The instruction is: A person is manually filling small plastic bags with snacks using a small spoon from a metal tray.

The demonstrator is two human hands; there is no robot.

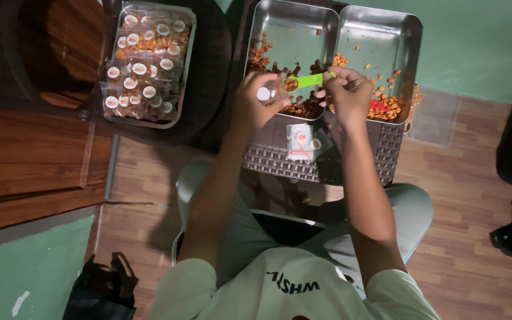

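Note:
My left hand (255, 105) holds a small clear plastic bag (269, 93) with a round white sticker, held open over the left metal tray (294, 24). My right hand (348, 89) grips a bright green spoon (304, 80) whose bowl, loaded with brown snack pieces, rests at the bag's mouth. The left tray holds dark brown coated nuts. The right metal tray (386, 29) holds orange-brown nuts and a red scoop (377, 105). Both trays sit on a dark woven stool (280, 160).
A stack of empty clear bags (303, 142) lies on the stool before the trays. A clear tray (186, 71) full of several filled, stickered packets rests on a dark chair at upper left. A black bag (99, 290) sits on the floor at lower left, dark bags at right.

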